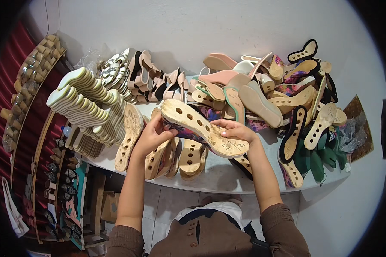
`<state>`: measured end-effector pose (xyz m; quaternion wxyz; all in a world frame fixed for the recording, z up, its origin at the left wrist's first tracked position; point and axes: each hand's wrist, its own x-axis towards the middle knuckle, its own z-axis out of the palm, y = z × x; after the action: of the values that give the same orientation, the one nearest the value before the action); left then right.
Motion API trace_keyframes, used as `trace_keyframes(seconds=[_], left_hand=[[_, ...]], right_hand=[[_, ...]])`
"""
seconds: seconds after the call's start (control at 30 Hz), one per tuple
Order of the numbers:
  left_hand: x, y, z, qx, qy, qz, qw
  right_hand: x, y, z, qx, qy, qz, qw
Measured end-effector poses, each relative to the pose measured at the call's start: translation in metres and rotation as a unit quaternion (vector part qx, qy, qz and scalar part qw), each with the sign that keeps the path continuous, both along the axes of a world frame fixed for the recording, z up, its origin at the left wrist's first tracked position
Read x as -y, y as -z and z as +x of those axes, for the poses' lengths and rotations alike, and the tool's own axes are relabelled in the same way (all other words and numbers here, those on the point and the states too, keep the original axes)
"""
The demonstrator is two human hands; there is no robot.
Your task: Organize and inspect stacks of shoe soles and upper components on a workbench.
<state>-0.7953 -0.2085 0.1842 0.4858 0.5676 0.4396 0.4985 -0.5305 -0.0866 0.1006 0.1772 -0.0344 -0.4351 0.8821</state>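
Between my two hands is a wooden wedge shoe sole (pixel 200 124), its pale underside turned up toward me. A row of round holes runs along it, and its side is covered in colourful floral material. My left hand (pixel 152 136) is closed round the edge at the sole's left end. My right hand (pixel 237 132) grips the other end, with the thumb on the underside beside pencil marks. Below and left of the held sole, other wooden wedge soles with holes stand on the table, including one tall sole (pixel 128 132) and a shorter one (pixel 190 158).
Stacked cream insoles (pixel 82 105) fill the table's left side. Behind them lie white strappy uppers (pixel 116 70) and pink and black uppers (pixel 148 79). A heap of soles and shoes (pixel 261 100) covers the right, with dark green pieces (pixel 326 160) near its edge. Shelves (pixel 34 81) stand far left.
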Motion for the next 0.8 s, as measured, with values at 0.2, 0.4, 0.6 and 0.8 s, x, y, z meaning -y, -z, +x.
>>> trace_keyframes(seconds=[0.2, 0.4, 0.6, 0.8], left_hand=[[0.008, 0.006, 0.000, -0.017, -0.065, 0.046, 0.997], [0.017, 0.009, -0.005, 0.069, -0.193, 0.164, 0.965], [0.026, 0.013, 0.005, -0.005, -0.248, 0.196, 0.949], [0.032, 0.018, 0.004, -0.003, -0.263, 0.196, 0.945]], right_hand=[[0.001, 0.003, -0.002, -0.066, 0.089, 0.019, 0.994], [0.017, 0.024, -0.018, 0.195, 0.195, 0.308, 0.911], [0.056, 0.046, -0.045, 0.203, 0.178, 0.509, 0.817], [0.044, 0.052, -0.045, 0.212, 0.257, 0.291, 0.897]])
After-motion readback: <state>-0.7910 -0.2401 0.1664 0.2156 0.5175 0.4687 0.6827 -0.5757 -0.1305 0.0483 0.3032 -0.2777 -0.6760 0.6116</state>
